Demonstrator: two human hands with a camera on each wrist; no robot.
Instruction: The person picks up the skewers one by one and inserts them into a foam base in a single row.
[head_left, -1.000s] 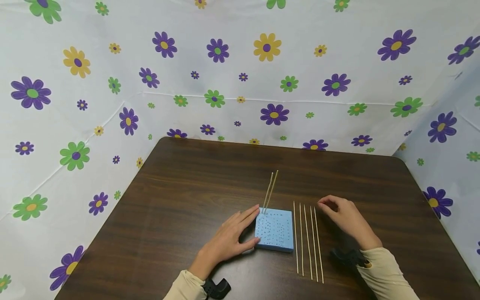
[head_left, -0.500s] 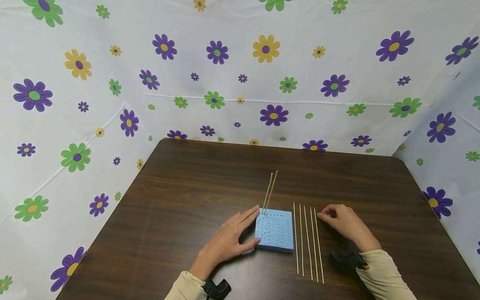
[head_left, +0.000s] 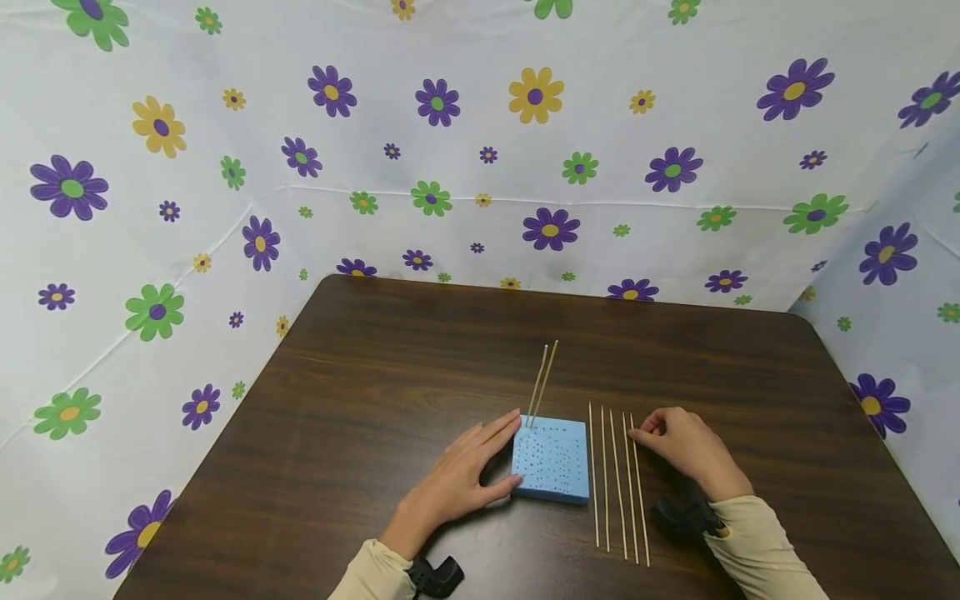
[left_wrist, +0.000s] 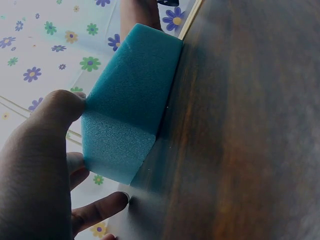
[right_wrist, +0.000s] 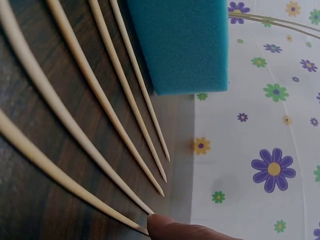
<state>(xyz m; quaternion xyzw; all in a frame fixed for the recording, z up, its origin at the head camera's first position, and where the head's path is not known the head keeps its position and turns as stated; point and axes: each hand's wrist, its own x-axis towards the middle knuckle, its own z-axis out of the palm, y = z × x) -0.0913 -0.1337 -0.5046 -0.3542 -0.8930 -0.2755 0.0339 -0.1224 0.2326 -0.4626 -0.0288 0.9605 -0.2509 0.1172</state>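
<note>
A blue foam block (head_left: 551, 458) with a top full of small holes lies on the table, two thin wooden skewers (head_left: 543, 383) standing tilted in its far left corner. My left hand (head_left: 448, 483) rests along the block's left side, fingers extended; the left wrist view shows the thumb (left_wrist: 67, 105) touching the block's edge. Right of the block, several wooden skewers (head_left: 619, 483) lie in a row, pointed tips away from me. My right hand (head_left: 693, 446), fingers bent, touches the far end of the rightmost skewers. Whether it pinches one is hidden; one fingertip (right_wrist: 167, 227) covers the tips.
The dark wooden table (head_left: 375, 358) ends at a white flowered cloth (head_left: 480, 167) that hangs behind and at both sides. Black wrist straps (head_left: 437, 577) sit over the cream sleeves. The upright skewers rise well above the block.
My right hand has come down and slightly left, from beside the skewers onto the far end of the rightmost ones. My left hand, the block and the skewers have stayed in place.
</note>
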